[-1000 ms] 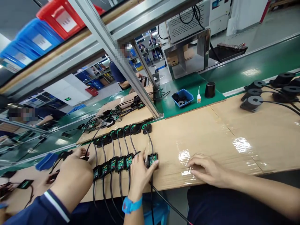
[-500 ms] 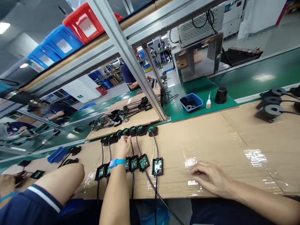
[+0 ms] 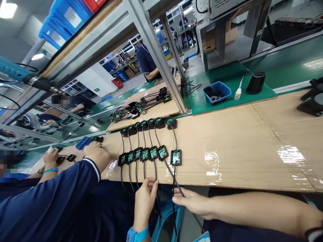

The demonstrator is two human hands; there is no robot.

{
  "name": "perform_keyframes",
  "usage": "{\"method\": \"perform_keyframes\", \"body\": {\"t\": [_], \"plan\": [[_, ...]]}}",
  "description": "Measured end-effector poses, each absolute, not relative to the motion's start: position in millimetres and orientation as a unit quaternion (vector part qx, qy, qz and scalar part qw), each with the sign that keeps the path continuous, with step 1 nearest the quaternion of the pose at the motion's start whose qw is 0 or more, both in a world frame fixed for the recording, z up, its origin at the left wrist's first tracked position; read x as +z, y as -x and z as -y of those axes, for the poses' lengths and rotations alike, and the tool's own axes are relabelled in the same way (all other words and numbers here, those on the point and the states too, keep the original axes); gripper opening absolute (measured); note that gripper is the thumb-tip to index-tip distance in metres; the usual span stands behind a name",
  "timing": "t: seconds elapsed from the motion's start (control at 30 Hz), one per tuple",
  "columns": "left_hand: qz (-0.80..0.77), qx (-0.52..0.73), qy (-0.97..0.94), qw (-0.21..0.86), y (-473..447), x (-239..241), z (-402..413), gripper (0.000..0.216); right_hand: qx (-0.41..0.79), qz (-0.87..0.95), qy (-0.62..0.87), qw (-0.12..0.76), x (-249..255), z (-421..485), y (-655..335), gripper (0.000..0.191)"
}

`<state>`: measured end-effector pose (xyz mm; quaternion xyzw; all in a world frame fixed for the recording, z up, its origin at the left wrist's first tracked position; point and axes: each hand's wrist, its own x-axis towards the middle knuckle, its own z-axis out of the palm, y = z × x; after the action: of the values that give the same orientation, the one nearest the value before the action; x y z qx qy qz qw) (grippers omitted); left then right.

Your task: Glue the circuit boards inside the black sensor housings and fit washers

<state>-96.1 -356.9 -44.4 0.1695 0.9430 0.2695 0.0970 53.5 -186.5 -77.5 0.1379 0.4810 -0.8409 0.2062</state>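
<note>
Near the front edge of the bench, my left hand [image 3: 145, 198] has its fingers curled and thumb against a black cable [image 3: 154, 167]. My right hand [image 3: 193, 201] closes around another black cable [image 3: 178, 185], just past the edge, with the thumb uppermost. Each cable comes from a small open black box with a green circuit board, such as the rightmost box [image 3: 176, 157]. Several of these boxes stand in a row. Shorter cables join them to round black housings with green boards inside, including the rightmost housing [image 3: 171, 123].
A co-worker's arm [image 3: 97, 156] reaches over the bench at left. Behind stand a blue bin [image 3: 216, 93] of black parts, a small white bottle [image 3: 238, 93] and a black cup-shaped part [image 3: 256, 83]. A metal post [image 3: 157, 57] rises at the back edge. A blue stool [image 3: 179, 215] is below.
My left hand has come back from the round housings to the cables at the front edge. My right hand has moved left from the cardboard to a cable. The view has shifted.
</note>
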Motion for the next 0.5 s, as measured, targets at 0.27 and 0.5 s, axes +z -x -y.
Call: {"method": "perform_keyframes", "body": {"t": [0.27, 0.5], "plan": [[-0.883, 0.374, -0.258, 0.114, 138, -25, 330, 0.039, -0.873, -0.411, -0.204, 0.169, -60, 239, -5, 0.027], [-0.905, 0.335, -0.263, -0.007, 302, 23, 220, 0.044, -0.876, -0.424, -0.176, 0.147, -51, 211, -24, 0.029]]}}
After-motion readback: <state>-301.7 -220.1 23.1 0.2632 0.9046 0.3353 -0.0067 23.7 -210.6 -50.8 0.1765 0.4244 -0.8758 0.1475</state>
